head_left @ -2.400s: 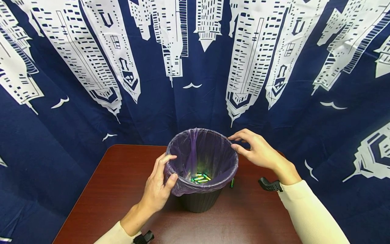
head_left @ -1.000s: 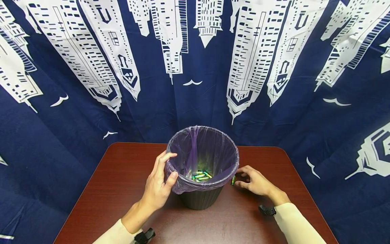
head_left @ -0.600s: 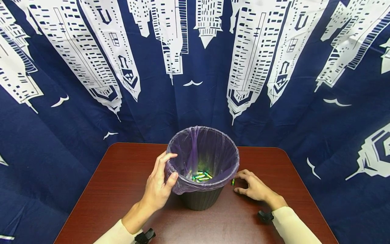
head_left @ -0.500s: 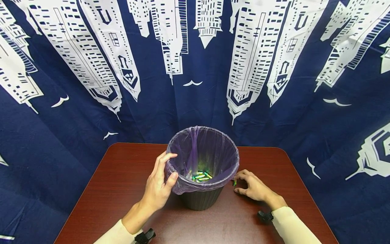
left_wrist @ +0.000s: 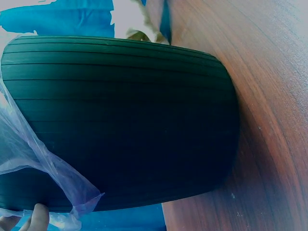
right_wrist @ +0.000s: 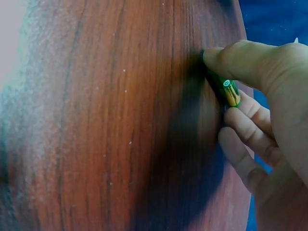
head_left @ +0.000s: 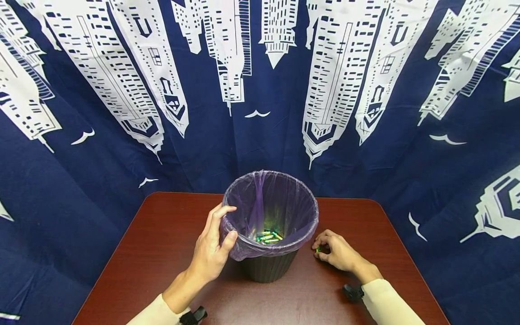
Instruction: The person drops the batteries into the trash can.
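A dark ribbed trash can [head_left: 270, 269] with a purple bag [head_left: 290, 205] folded over its rim stands on the table. My left hand [head_left: 210, 246] grips its left rim, fingers over the edge and thumb on the near side; the left wrist view shows the can's ribbed side [left_wrist: 125, 115] and only a few fingertips. Several green and gold batteries [head_left: 268, 237] lie at the bottom inside the bag. Right of the can, my right hand [head_left: 339, 252] pinches one more battery [right_wrist: 230, 92] between thumb and fingers, low at the tabletop. Part of this battery is hidden by the thumb.
The reddish-brown wooden table [head_left: 162, 234] has rounded back corners. Behind it hangs a navy curtain [head_left: 276, 135] printed with white upside-down buildings. Dark wrist cameras [head_left: 353, 293] sit on both of my wrists.
My right hand has come down from the can's right rim to the table, closed on the battery there, and drawn it slightly away from the can. The left hand has kept its place.
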`<action>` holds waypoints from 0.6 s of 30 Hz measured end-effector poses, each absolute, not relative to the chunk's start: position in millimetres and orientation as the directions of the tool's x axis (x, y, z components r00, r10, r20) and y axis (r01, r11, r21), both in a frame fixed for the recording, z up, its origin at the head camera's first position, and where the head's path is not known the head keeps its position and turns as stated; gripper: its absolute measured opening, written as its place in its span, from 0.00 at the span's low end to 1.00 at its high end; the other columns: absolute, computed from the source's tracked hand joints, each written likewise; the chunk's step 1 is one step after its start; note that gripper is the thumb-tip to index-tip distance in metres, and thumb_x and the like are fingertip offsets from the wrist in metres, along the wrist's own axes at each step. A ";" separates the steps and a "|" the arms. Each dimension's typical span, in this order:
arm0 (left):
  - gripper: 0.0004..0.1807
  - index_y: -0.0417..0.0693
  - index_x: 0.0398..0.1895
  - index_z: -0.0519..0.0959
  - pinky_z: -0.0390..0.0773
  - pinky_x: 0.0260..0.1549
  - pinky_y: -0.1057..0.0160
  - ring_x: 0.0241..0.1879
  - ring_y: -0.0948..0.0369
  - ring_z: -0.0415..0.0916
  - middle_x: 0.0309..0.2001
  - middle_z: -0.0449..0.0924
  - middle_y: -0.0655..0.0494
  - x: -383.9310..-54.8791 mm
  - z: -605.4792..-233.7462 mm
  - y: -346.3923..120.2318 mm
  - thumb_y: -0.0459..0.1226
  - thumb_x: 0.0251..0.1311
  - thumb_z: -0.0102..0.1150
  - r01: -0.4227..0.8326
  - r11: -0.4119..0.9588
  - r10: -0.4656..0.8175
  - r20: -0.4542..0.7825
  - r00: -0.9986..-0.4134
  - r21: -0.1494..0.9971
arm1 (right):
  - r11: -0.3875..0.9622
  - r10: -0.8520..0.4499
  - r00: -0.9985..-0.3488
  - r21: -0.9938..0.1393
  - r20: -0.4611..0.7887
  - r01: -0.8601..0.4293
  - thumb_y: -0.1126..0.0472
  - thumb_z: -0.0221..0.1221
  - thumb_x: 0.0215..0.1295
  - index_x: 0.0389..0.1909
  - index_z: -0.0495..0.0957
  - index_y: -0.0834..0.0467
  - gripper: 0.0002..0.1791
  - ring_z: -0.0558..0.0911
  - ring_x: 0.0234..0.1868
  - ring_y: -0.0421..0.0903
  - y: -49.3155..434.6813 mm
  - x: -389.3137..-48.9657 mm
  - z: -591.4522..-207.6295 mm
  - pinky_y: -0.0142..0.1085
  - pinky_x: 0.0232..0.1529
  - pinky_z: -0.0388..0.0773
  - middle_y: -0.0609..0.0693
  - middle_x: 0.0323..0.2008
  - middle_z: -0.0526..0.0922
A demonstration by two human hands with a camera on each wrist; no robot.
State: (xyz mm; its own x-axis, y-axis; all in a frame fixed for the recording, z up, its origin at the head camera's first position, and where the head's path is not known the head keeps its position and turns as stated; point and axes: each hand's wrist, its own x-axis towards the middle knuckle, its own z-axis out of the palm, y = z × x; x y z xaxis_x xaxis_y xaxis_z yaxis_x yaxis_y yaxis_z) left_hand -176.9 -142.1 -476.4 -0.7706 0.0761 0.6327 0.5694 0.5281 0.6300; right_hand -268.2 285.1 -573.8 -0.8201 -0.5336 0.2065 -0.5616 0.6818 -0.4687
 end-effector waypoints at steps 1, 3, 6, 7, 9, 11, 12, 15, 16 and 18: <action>0.36 0.61 0.85 0.72 0.90 0.58 0.42 0.78 0.47 0.83 0.86 0.73 0.52 -176.5 -476.5 -142.0 0.42 0.75 0.64 0.568 0.529 0.076 0.632 -0.771 0.631 | 0.681 -0.532 -0.820 -0.470 0.209 -0.561 0.66 0.80 0.69 0.44 0.93 0.52 0.09 0.89 0.52 0.49 285.1 -267.5 -573.7 0.42 0.54 0.89 0.46 0.52 0.89; 0.35 0.61 0.85 0.72 0.91 0.57 0.42 0.77 0.47 0.83 0.86 0.73 0.52 -175.8 -476.8 -141.8 0.42 0.75 0.64 0.568 0.526 0.077 0.629 -0.773 0.633 | 0.683 -0.523 -0.826 -0.475 0.211 -0.555 0.64 0.80 0.69 0.44 0.92 0.50 0.09 0.89 0.52 0.48 285.5 -266.0 -573.8 0.44 0.54 0.89 0.44 0.50 0.89; 0.35 0.61 0.85 0.72 0.91 0.57 0.42 0.77 0.47 0.83 0.86 0.72 0.52 -174.8 -477.0 -141.6 0.42 0.75 0.64 0.568 0.525 0.082 0.627 -0.775 0.634 | 0.687 -0.501 -0.838 -0.491 0.215 -0.536 0.63 0.81 0.69 0.44 0.92 0.50 0.09 0.89 0.52 0.48 286.3 -263.8 -573.3 0.46 0.56 0.90 0.42 0.49 0.90; 0.35 0.60 0.85 0.72 0.91 0.56 0.42 0.77 0.46 0.83 0.86 0.72 0.52 -174.6 -477.1 -141.5 0.42 0.75 0.63 0.569 0.525 0.083 0.627 -0.775 0.634 | 0.688 -0.492 -0.844 -0.498 0.215 -0.528 0.62 0.82 0.69 0.44 0.92 0.50 0.09 0.89 0.52 0.48 286.8 -263.3 -572.8 0.46 0.56 0.90 0.42 0.49 0.90; 0.35 0.60 0.85 0.72 0.92 0.56 0.42 0.76 0.46 0.84 0.86 0.72 0.51 -174.3 -477.0 -141.5 0.42 0.75 0.63 0.570 0.525 0.086 0.627 -0.774 0.632 | 0.686 -0.475 -0.853 -0.516 0.215 -0.512 0.62 0.82 0.69 0.45 0.92 0.50 0.09 0.89 0.52 0.48 288.0 -262.4 -570.8 0.45 0.56 0.90 0.42 0.50 0.89; 0.35 0.59 0.85 0.72 0.92 0.56 0.42 0.76 0.46 0.84 0.86 0.72 0.51 -174.3 -477.0 -141.6 0.42 0.75 0.63 0.573 0.524 0.087 0.630 -0.772 0.630 | 0.682 -0.461 -0.859 -0.531 0.223 -0.504 0.63 0.82 0.69 0.45 0.91 0.51 0.10 0.89 0.51 0.48 289.0 -261.9 -567.5 0.43 0.55 0.90 0.43 0.50 0.89; 0.35 0.59 0.85 0.72 0.92 0.56 0.42 0.76 0.46 0.84 0.86 0.72 0.51 -174.5 -476.9 -141.7 0.42 0.75 0.63 0.573 0.524 0.086 0.631 -0.771 0.630 | 0.676 -0.454 -0.859 -0.536 0.237 -0.506 0.64 0.82 0.69 0.45 0.91 0.51 0.10 0.89 0.51 0.48 289.5 -261.8 -565.6 0.42 0.54 0.90 0.44 0.50 0.89; 0.35 0.60 0.85 0.72 0.91 0.58 0.41 0.77 0.46 0.83 0.86 0.72 0.51 -175.1 -476.6 -142.0 0.42 0.75 0.63 0.575 0.524 0.085 0.633 -0.769 0.628 | 0.658 -0.445 -0.846 -0.534 0.293 -0.531 0.66 0.83 0.67 0.45 0.91 0.53 0.11 0.90 0.49 0.48 290.6 -262.2 -558.2 0.38 0.50 0.90 0.45 0.49 0.89; 0.36 0.60 0.85 0.72 0.91 0.58 0.41 0.77 0.46 0.83 0.86 0.72 0.51 -175.4 -476.5 -142.1 0.42 0.75 0.63 0.576 0.524 0.084 0.635 -0.768 0.628 | 0.653 -0.442 -0.840 -0.529 0.315 -0.542 0.67 0.83 0.66 0.44 0.92 0.53 0.12 0.91 0.49 0.49 290.6 -262.6 -555.3 0.37 0.50 0.91 0.46 0.49 0.90; 0.36 0.61 0.85 0.72 0.91 0.59 0.41 0.77 0.46 0.83 0.86 0.73 0.51 -175.8 -476.2 -142.2 0.42 0.75 0.63 0.577 0.524 0.083 0.637 -0.767 0.626 | 0.642 -0.435 -0.825 -0.519 0.361 -0.565 0.68 0.83 0.64 0.44 0.92 0.54 0.12 0.91 0.47 0.50 290.9 -263.7 -548.6 0.37 0.48 0.91 0.47 0.48 0.91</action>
